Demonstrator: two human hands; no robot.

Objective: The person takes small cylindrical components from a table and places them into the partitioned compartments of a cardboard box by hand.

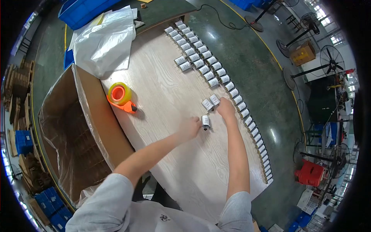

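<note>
Small metal cylinders with white printed labels, which look like small electric motors, are on the pale wooden table. My right hand (225, 108) has its fingers closed at one labelled cylinder (214, 99); a second labelled cylinder (207, 104) lies right beside it. My left hand (190, 127) is smeared by motion at the left side of a third labelled cylinder (205, 121), which has a dark end toward me. Whether the left fingers grip it, I cannot tell. Beyond my hands, a block of several labelled cylinders (199, 63) continues as a single row (252, 127) along the right edge.
A lined cardboard box (91, 104) stands against the table's left side. An orange tape dispenser (122, 97) with yellow tape lies near it. Plastic sheets (104, 48) and a blue crate (83, 13) are at the back left. Standing fans (331, 58) are off to the right.
</note>
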